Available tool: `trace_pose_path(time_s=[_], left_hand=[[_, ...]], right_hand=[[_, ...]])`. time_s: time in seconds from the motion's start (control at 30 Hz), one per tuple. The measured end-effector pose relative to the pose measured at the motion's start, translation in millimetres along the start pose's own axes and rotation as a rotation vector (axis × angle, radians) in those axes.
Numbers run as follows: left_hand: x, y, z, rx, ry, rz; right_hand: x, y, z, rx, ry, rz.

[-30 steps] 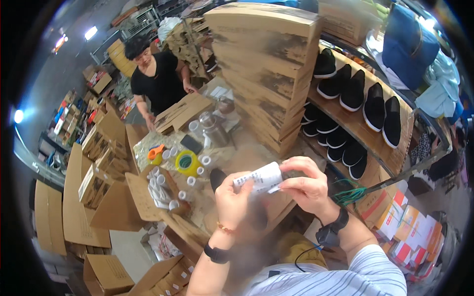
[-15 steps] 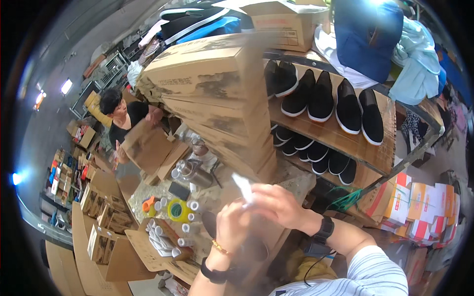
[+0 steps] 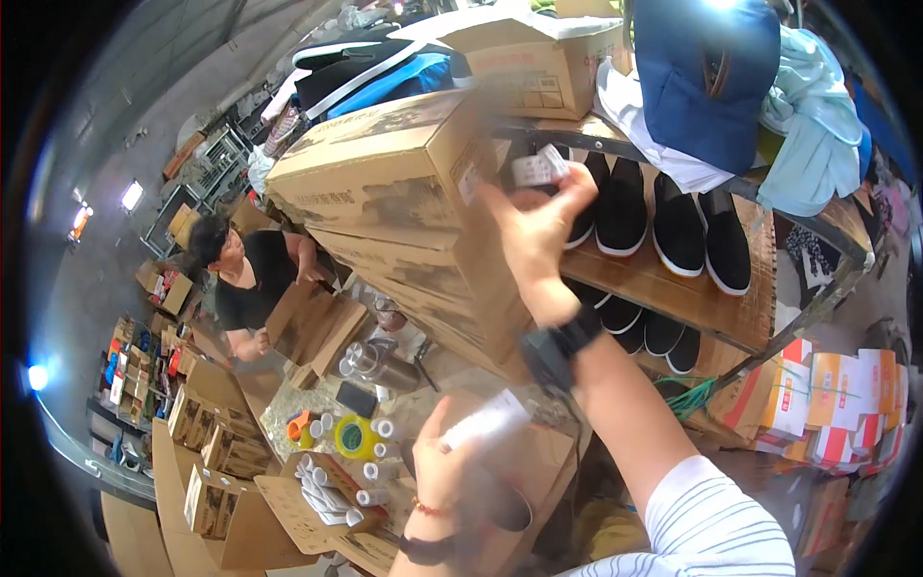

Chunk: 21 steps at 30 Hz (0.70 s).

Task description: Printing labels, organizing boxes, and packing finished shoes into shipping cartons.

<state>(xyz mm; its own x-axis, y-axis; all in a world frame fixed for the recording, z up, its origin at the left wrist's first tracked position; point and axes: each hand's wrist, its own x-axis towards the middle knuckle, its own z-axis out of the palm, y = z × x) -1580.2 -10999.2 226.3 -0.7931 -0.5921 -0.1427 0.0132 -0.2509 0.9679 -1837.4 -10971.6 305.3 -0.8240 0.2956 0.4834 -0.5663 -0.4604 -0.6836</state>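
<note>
By fingers [image 3: 580, 186] of the right hand [image 3: 536, 240], a label [image 3: 540, 167] is being gripped; by the left hand [image 3: 440, 469], a white roll [image 3: 488, 420].

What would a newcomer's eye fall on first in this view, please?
Probably the tall stack of brown cartons near the centre, with the right hand beside it holding a small white label. To its right, black shoes with white soles stand on a wooden shelf. Lower down, the left hand holds a blurred white roll.
</note>
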Motion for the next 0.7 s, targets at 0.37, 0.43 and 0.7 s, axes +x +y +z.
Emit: trace_pose_path(time_s=[0.37, 0.43, 0.7], left_hand=[[-4.8, -40.7, -45.2, 0.382, 0.094, -0.064], [0.1, -43.2, -48.2, 0.427, 0.095, -0.022], [20.5, -45.1, -46.7, 0.4, 0.151, -0.009]], right_hand=[[-98.3, 79.4, -75.2, 0.4, 0.053, 0.94], [-112.2, 86.4, -76.1, -0.183, -0.049, 0.713], [-213.7, 46.0, -146.3, 0.227, -0.616, 1.023]])
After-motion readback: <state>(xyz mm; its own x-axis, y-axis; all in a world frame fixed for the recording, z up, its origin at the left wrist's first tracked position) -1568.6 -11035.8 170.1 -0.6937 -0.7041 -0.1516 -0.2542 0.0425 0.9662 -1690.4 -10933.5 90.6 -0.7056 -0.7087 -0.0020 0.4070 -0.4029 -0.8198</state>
